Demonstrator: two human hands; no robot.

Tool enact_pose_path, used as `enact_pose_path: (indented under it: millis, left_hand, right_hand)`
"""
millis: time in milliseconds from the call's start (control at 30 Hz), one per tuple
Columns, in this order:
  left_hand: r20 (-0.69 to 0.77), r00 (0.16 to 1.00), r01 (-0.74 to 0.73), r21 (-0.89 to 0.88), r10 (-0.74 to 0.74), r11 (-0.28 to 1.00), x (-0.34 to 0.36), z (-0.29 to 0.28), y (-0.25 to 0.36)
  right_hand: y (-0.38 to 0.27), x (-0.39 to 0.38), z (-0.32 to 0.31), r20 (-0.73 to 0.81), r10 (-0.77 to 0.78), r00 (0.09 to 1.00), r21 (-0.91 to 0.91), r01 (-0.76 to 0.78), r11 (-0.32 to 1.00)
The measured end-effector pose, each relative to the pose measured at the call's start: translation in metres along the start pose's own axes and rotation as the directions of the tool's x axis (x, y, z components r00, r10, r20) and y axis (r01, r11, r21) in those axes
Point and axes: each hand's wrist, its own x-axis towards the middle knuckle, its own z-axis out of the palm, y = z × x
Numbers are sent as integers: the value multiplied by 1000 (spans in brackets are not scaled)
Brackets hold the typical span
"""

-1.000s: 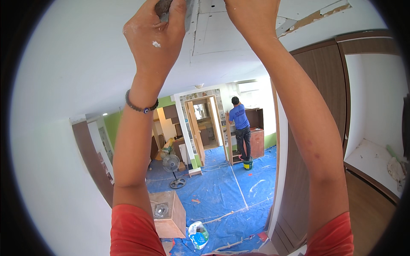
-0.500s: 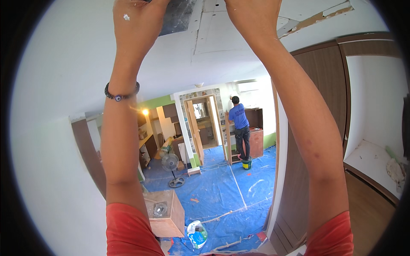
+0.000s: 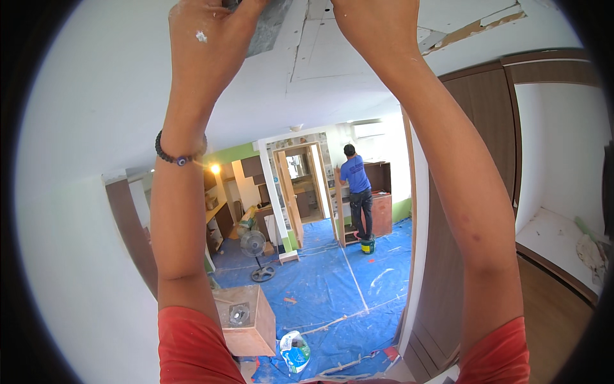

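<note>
Both my arms reach up toward the white ceiling (image 3: 339,64). My left hand (image 3: 208,41), with a white smear on its back, is closed on a flat grey scuffed plate (image 3: 269,31). The plate is cut off by the top edge, so its full shape and kind do not show. My right hand (image 3: 377,25) is raised beside ceiling panels with open seams. Its fingers lie beyond the top edge, and whether it holds anything is hidden.
A brown wardrobe (image 3: 476,128) stands close on the right. Below are a wooden box (image 3: 259,320), a white bucket (image 3: 295,352), a standing fan (image 3: 253,244) and a blue floor sheet (image 3: 326,275). Farther off, a person in blue (image 3: 355,176) stands on a bucket (image 3: 367,246) facing a wall.
My left hand has shifted slightly right and turned, and the grey plate has tilted with it. My right hand has barely moved.
</note>
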Motion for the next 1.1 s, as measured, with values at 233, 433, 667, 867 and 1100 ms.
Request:
enact_pose_path:
  millis: [233,433,667,867,1100]
  left_hand:
    - [11,1000,19,54,-19,998,-1,-2,9]
    - [-58,998,-5,-7,5,1000,7,1,3]
    - [-38,998,-61,-80,58,995,23,-4,3]
    - [-7,999,-53,-75,52,996,39,-10,10]
    - [-11,995,-98,64,99,993,45,-12,38]
  right_hand:
    - [10,-4,-12,72,-37,997,-80,43,996]
    - [-2,4,-17,15,-49,999,-20,50,999]
    - [-9,15,-21,14,-57,998,-29,57,998]
    - [-10,19,-23,35,-57,998,4,57,998]
    - [3,20,-17,-31,-171,985,-65,169,984]
